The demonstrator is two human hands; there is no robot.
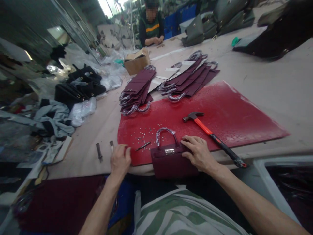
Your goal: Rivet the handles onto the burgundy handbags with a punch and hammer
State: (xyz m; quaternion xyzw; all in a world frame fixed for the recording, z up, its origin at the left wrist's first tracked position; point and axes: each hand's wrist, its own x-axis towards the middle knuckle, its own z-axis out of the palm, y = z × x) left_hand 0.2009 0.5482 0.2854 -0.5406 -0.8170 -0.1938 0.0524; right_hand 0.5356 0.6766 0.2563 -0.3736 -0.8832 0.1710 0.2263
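Note:
At the table's front edge lies a burgundy handbag panel (174, 166) with a silver lock plate and a plastic-wrapped handle. My right hand (198, 152) grips its right side, fingers over the top and thumb lower down. Left of the panel, my left hand (120, 159) rests low over the table, thumb apart from the bent fingers. Just beyond its fingers shows the end of a small metal tool (111, 143); I cannot tell whether they touch. A thin dark punch (143, 146) lies among several tiny metal pieces (143, 133) on the red mat (168, 114).
A claw hammer (207, 130) lies right of the panel. Burgundy bag pieces (140, 83) are stacked behind, near a cardboard box (137, 61). Another metal tool (99, 152) lies left. Black bags (78, 83) stand farther left; a white bin (265, 176) is at right. A co-worker (151, 29) sits opposite.

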